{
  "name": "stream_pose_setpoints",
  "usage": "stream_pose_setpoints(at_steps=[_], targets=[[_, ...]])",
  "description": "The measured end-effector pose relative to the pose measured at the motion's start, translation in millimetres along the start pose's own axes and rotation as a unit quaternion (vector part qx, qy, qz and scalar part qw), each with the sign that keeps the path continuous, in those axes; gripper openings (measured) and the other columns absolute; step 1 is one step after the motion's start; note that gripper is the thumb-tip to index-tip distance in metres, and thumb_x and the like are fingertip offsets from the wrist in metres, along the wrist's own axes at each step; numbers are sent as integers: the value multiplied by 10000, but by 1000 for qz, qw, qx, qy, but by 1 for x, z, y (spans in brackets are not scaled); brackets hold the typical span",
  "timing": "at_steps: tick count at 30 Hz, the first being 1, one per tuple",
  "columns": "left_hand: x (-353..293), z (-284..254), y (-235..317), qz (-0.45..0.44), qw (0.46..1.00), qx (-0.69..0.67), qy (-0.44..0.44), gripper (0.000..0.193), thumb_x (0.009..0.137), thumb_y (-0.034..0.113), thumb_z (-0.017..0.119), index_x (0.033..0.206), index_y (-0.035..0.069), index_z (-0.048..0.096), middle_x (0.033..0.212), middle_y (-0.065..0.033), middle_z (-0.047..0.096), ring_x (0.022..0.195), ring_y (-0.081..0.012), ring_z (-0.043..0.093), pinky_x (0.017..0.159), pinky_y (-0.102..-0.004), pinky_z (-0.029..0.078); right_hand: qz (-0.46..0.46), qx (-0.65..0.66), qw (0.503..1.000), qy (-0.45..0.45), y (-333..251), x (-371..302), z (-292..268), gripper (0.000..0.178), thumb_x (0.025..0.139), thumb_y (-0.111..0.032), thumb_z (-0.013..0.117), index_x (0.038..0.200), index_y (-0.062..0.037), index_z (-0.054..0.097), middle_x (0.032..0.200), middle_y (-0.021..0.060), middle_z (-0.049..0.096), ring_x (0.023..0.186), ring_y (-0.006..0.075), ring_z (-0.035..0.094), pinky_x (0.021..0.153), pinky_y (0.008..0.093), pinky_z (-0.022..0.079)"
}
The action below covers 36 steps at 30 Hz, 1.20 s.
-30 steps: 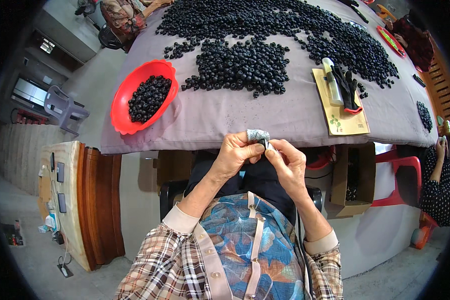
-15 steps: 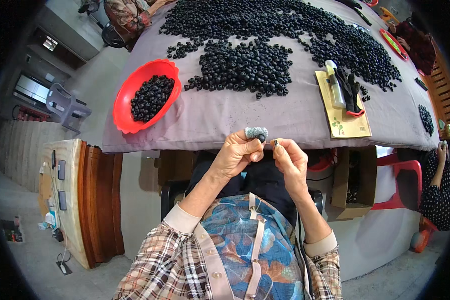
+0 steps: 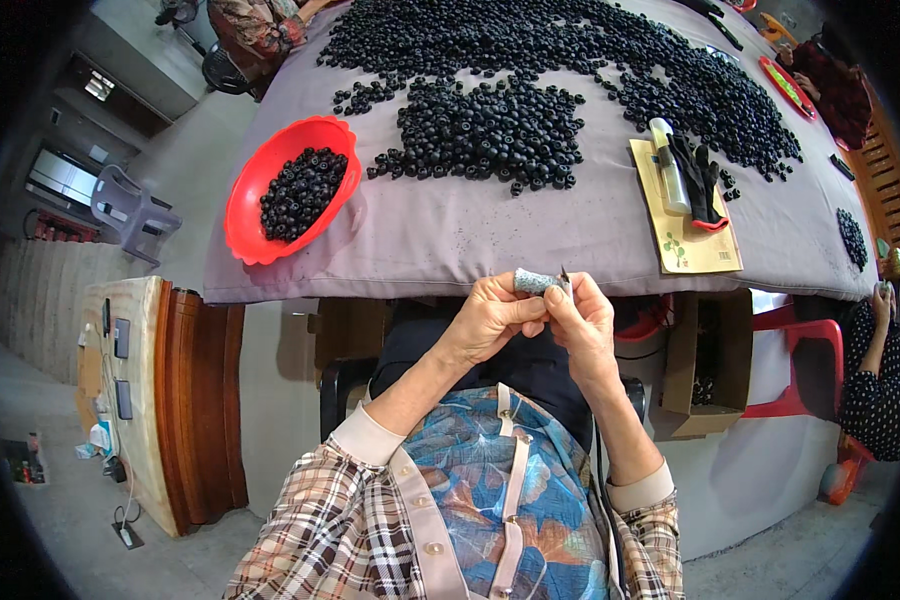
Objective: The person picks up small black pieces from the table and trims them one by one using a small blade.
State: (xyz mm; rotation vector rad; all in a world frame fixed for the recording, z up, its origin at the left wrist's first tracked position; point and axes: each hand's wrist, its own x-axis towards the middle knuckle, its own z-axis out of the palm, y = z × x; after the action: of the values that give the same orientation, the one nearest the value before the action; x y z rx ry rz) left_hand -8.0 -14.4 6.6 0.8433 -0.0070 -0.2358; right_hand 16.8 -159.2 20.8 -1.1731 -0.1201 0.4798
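Just off the table's near edge, my left hand [image 3: 485, 318] and my right hand [image 3: 585, 322] meet with fingertips together. A grey speckled sleeve [image 3: 536, 282] covers my left index finger. My left thumb and fingers are pinched; the round black bead seen there earlier is now hidden by the fingers. My right hand is closed on a small pointed blade [image 3: 564, 275], its dark tip sticking up past the fingers. Beyond my hands lies a pile of black beads [image 3: 490, 135], many with a hole. A red scalloped bowl [image 3: 245, 205] to the left holds more beads [image 3: 302, 195].
Right of the pile, a tan paper packet [image 3: 685, 245] lies under a clear tube [image 3: 670, 170] and a black glove [image 3: 702, 185]. A larger bead spread [image 3: 530, 40] covers the far table. Other people sit at the far left and right. An open cardboard box [image 3: 715, 365] stands beneath the table edge.
My hands have come together, the left shifting slightly right. The black bead at my left fingertips has gone out of sight, and the blade tip now points upward.
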Motion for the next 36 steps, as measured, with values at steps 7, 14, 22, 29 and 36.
stream_pose_setpoints(at_steps=[7, 14, 22, 29, 36], targets=[[1, -4, -3, -18, 997, -69, -6, 153, 821, 99, 610, 953, 22, 619, 759, -39, 604, 573, -91, 505, 563, -238, 407, -18, 0, 1000, -15, 0, 1, 2, 148, 871, -208, 572, 877, -72, 513, 678, -52, 530, 539, -15, 398, 458, 142, 282], [0, -7, 1, -31, 994, -109, 11, 160, 823, 106, 603, 959, 22, 613, 748, -55, 609, 569, -105, 515, 559, -240, 406, 1, 24, 1000, -11, 6, 6, 1, 136, 885, -229, 544, 899, -95, 528, 629, -84, 443, 513, -14, 343, 429, 152, 257], [-7, -25, 51, 125, 982, -46, 137, 137, 816, 60, 601, 940, 5, 614, 723, -70, 599, 568, -120, 535, 548, -250, 446, 9, -13, 1000, 15, 8, 4, -2, 107, 856, -193, 575, 876, -92, 543, 618, -88, 402, 488, -2, 321, 408, 164, 232], [-38, -97, 173, 348, 906, -132, 200, 113, 828, 133, 607, 874, 33, 582, 840, -116, 636, 665, -142, 592, 591, -253, 483, 9, -28, 1000, 8, 11, 7, 1, 86, 857, -177, 572, 838, -96, 551, 607, -98, 400, 481, -5, 306, 406, 159, 220], [7, -72, 111, 170, 961, 10, 217, 75, 813, 61, 597, 873, 17, 585, 771, -93, 635, 547, -133, 582, 481, -240, 480, 8, -40, 999, 8, 16, 9, -2, 85, 853, -174, 568, 844, -91, 554, 617, -95, 415, 485, -6, 318, 409, 160, 240]])
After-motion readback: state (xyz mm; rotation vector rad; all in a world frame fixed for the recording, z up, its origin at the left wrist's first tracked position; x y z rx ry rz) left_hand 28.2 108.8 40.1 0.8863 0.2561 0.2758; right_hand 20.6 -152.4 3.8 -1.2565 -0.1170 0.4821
